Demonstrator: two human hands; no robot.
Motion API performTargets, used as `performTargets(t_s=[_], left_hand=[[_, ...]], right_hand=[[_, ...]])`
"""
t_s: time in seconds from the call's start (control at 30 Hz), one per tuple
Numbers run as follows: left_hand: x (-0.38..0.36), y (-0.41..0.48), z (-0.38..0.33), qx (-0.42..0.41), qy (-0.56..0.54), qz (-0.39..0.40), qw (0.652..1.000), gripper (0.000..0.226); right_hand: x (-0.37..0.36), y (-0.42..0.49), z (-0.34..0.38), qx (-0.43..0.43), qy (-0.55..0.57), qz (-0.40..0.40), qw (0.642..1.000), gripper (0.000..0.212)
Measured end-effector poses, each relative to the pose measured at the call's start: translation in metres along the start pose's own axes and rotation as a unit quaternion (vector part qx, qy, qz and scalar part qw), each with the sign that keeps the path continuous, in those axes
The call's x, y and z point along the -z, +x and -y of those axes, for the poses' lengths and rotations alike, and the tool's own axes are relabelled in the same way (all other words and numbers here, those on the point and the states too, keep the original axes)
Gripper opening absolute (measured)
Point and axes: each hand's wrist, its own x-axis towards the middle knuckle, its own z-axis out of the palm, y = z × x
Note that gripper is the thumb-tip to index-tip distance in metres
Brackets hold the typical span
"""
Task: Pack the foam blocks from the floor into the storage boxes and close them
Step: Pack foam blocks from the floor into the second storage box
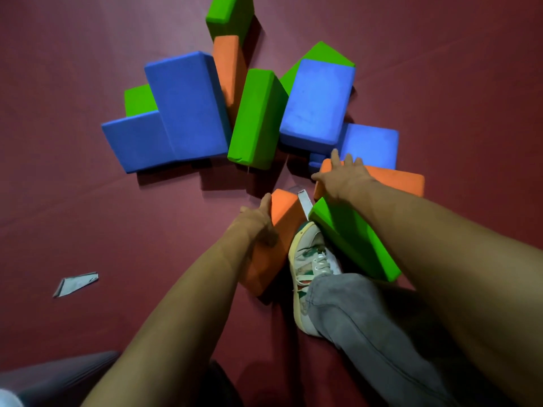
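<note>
- A person leans over foam blocks scattered on a maroon floor (88, 83), both bare arms reaching down and forward.
- The left-hand grip (255, 220) closes on the left side of the near orange foam block (282, 227), with the thumb laid along its upper edge. The other fingers are hidden behind the block.
- That block sits tilted on the floor, its right side against a white-and-green sneaker (311, 259) worn under a grey trouser leg (367, 324).
- The right-hand grip (342, 179) is spread, fingers straight, laid over the left end of the far orange foam block (393, 182), which lies flat on the floor.
- A green foam block (352, 239) lies just right of the sneaker, its far end just beside the far orange foam block.
- Beyond the hands, a large blue block (188, 104) stands just beside a lower blue block (138, 142) on the left.
- A central green block (258, 118) stands between the large blue block and a worn blue block (317, 101).
- A further blue block (370, 145) lies just past the right-hand fingers.
- A slim orange block (229, 69) and a rear green block (229, 13) sit at the back of the pile.
- A grey scrap (76, 283) lies on the floor well apart, left of the left arm.
</note>
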Motion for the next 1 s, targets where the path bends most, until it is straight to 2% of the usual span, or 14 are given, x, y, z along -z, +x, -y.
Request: performTargets(t_s=[0.1,0.17,0.3,0.37,0.47,0.57,0.67,0.83,1.0], left_hand=[[0.006,-0.004,-0.001,-0.016,0.012,-0.018,1.0,0.126],[0.008,-0.01,-0.002,-0.025,0.036,-0.037,0.998,0.122],[0.018,-0.024,-0.007,-0.069,0.124,-0.135,0.981,0.109],[0.029,-0.034,-0.01,-0.084,0.152,-0.19,0.966,0.099],[0.046,-0.044,-0.006,-0.087,0.176,-0.255,0.947,0.094],[0.056,-0.055,0.002,-0.099,0.178,-0.329,0.922,0.077],[0.065,-0.073,0.008,-0.086,0.184,-0.344,0.917,0.07],[0.083,-0.11,0.032,-0.043,0.148,-0.344,0.926,0.08],[0.099,-0.164,0.057,-0.013,0.183,-0.383,0.905,0.065]], right_hand=[[0.0,0.002,-0.002,0.003,0.025,0.02,0.999,0.061],[0.0,0.001,0.002,0.005,0.017,-0.006,1.0,0.054],[0.011,-0.004,0.012,-0.001,-0.003,-0.046,0.999,0.049],[0.012,-0.009,0.012,0.0,0.001,-0.064,0.998,0.053],[0.011,-0.019,0.015,0.002,0.007,-0.119,0.993,0.062],[0.019,-0.029,0.026,0.005,-0.006,-0.136,0.991,0.077],[0.036,-0.043,0.033,-0.018,0.031,-0.147,0.989,0.089],[0.07,-0.074,0.041,-0.064,0.087,-0.157,0.982,0.091],[0.108,-0.112,0.044,-0.054,0.12,-0.155,0.979,0.096]])
